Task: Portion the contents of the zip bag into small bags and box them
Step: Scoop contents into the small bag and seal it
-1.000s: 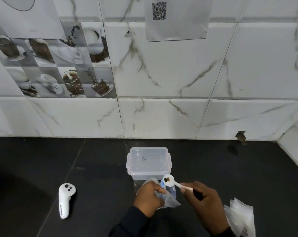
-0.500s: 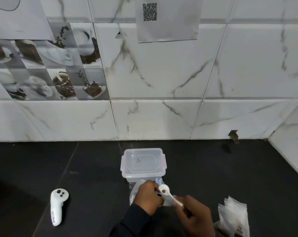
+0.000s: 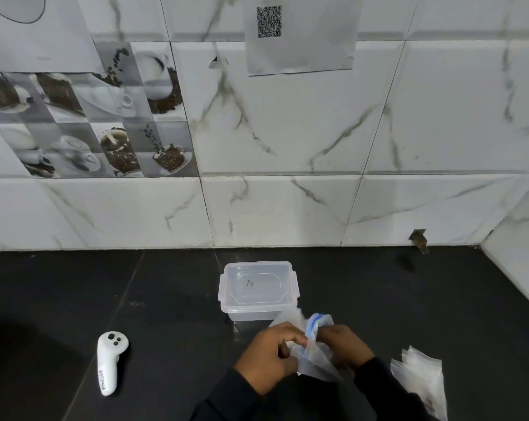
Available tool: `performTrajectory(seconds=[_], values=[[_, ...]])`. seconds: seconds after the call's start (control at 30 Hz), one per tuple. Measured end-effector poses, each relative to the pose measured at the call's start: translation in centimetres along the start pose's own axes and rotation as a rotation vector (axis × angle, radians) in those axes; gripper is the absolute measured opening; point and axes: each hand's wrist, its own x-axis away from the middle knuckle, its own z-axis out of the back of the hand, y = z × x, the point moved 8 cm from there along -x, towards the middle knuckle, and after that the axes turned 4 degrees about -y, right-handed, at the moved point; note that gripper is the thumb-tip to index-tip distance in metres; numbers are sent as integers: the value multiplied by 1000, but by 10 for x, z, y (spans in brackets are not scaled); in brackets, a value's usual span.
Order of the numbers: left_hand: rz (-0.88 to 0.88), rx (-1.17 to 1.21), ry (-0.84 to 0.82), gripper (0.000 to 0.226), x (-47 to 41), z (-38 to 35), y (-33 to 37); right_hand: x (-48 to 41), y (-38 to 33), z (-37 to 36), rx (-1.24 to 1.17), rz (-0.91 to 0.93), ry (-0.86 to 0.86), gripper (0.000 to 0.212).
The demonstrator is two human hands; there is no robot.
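Note:
A clear zip bag (image 3: 313,358) with a blue zip strip is held upright just in front of the lidded clear plastic box (image 3: 258,288). My left hand (image 3: 269,358) pinches the bag's left side. On the right side my right hand (image 3: 343,347) grips it at the blue strip. The bag's contents are hidden by my fingers and the crumpled plastic. No spoon shows. A stack of small clear bags (image 3: 421,379) lies on the counter at my right.
A white handheld controller (image 3: 109,361) lies on the black counter (image 3: 166,299) at the left. The tiled wall (image 3: 287,208) rises close behind the box, with a side wall at the far right.
The white spoon that my right hand held over the bag is gone from view. Both hands have closed onto the zip bag, which now sits slightly right of the box.

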Motion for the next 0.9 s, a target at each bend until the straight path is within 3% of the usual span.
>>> performTrajectory(seconds=[0.13,0.3,0.47,0.53,0.7,0.8,0.9], values=[[26,38,7,26,5,1,-4,-10,-18,-10,428,132,-57,22],[196,-44,216,22,13,19,-30,-14,-29,-25,623,234,-52,31],[300,-109,318,17,22,23,-41,-18,-22,-35,554,242,-113,26],[312,-134,331,15,25,24,-45,-19,-18,-31,522,257,-95,9],[320,-159,348,16,29,34,-43,-8,-12,-9,320,285,7,10],[331,-126,351,17,25,42,-39,9,-28,8,259,439,120,8],[292,-100,327,20,16,48,-26,37,-63,11,128,676,95,15]])
